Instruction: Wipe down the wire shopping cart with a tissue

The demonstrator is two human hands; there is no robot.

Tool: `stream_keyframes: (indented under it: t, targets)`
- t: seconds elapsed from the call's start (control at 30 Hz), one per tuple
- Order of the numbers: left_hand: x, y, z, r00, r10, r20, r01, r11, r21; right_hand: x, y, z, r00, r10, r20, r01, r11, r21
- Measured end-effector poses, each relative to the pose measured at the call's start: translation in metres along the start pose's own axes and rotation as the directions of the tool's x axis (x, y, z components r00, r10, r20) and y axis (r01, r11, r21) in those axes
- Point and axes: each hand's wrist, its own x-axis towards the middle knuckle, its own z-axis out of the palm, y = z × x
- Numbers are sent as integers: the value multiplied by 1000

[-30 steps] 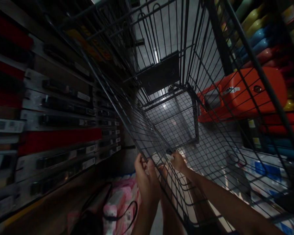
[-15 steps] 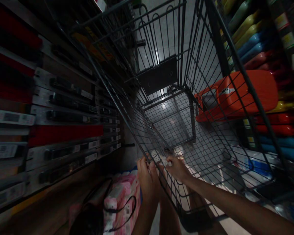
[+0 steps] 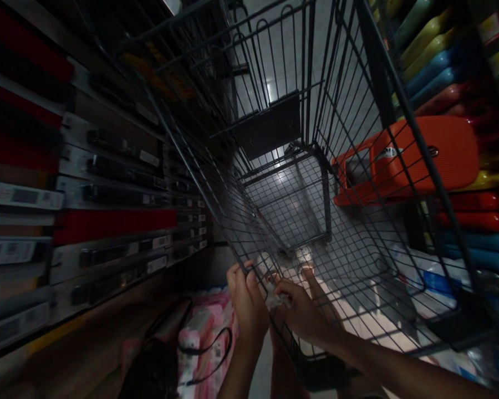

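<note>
A dark wire shopping cart (image 3: 291, 199) fills the middle of the view. My left hand (image 3: 247, 296) has its fingers curled round the upper rim on the cart's left side. Inside the basket, close to that same side, my right hand (image 3: 303, 316) is closed on a crumpled whitish cloth (image 3: 276, 299), perhaps a wipe. The cloth lies against the cart's wires just right of my left hand. Shadow hides part of the right fingers.
Packaged goods on shelves (image 3: 120, 191) line the left. An orange plastic seat (image 3: 428, 152) is at the cart's right side, with stacked colourful packs (image 3: 436, 72) beyond. Pink packages (image 3: 205, 327) and a dark strap lie below left. My shoes (image 3: 304, 256) show through the wires.
My right hand has drawn down and slightly left along the cart's side, and more of the whitish cloth shows. My left hand stays on the rim.
</note>
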Motion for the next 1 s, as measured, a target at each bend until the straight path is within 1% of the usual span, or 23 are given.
stream_keyframes:
  t: [0.07,0.13,0.3,0.4,0.5,0.6,0.7,0.87,1.0]
  targets:
    - [-1,-2,0,1000,3,5,-3,1000,-3,8,11,-2,1000,24,8,-24,1000,-20]
    - [-2,-4,0,1000,3,-4,-3,1000,-7,21,28,-4,997,71,6,-71,996,-51]
    - [-4,-7,3,999,-5,-51,4,1000,-23,67,71,-5,974,225,-25,-226,968,-110]
    - [-5,-8,4,998,-7,-56,5,1000,-30,90,89,-5,952,300,-65,-306,944,-122]
    - [-6,-10,3,998,0,-56,-2,1000,-31,104,102,-6,929,354,-108,-367,921,-130]
    - [-7,-12,3,998,17,-53,-19,999,-34,105,110,-7,911,397,-116,-410,901,-142]
    - [-8,-12,4,998,28,-55,-30,999,-42,98,110,-8,904,424,-57,-427,890,-161]
    - [-7,-10,5,998,30,-63,-34,998,-60,78,96,-15,904,419,80,-401,898,-180]
    - [-6,-12,5,998,43,-54,-46,997,-67,64,81,-18,920,366,139,-344,925,-158]
